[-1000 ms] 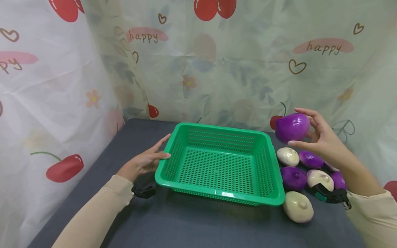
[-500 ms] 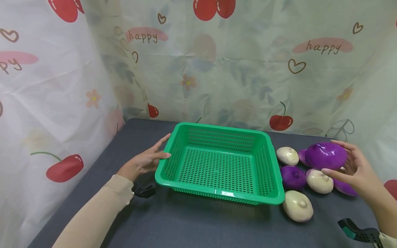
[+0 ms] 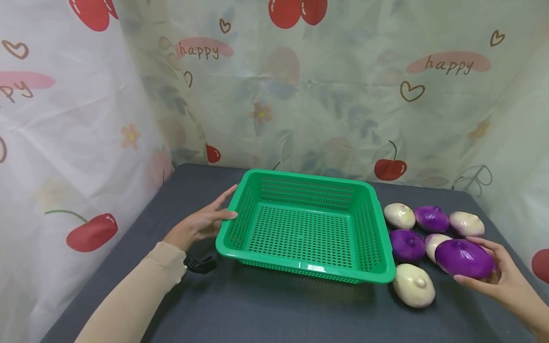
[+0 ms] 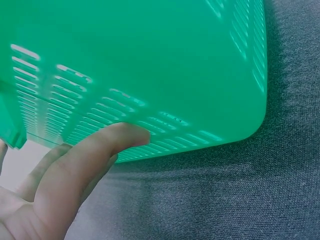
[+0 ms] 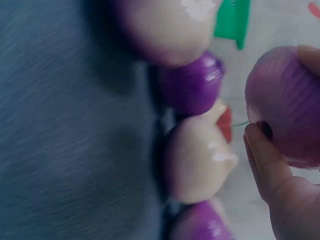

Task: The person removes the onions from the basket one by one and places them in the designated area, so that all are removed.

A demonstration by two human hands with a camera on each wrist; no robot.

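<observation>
My right hand (image 3: 502,281) pinches a glossy purple turnip (image 3: 464,258) between thumb and fingers at the right of the table. In the right wrist view the held turnip (image 5: 285,105) is clear of the row of turnips. Part of a white-and-purple turnip (image 3: 432,245) is hidden behind it. My left hand (image 3: 199,224) rests at the left side of the green basket (image 3: 304,274), thumb on the rim and index finger stretched along the outside. The left wrist view shows a finger (image 4: 120,136) of it against the slotted outer wall.
Several turnips lie right of the basket, among them a cream one (image 3: 413,286) near its front corner and a purple one (image 3: 407,245) beside its wall. A dark cloth (image 3: 274,314) covers the table. Printed curtains (image 3: 317,105) hang behind and at the sides.
My right hand has carried the purple turnip from beside the basket's back right corner to the right and down toward the front. The left hand and basket have stayed put.
</observation>
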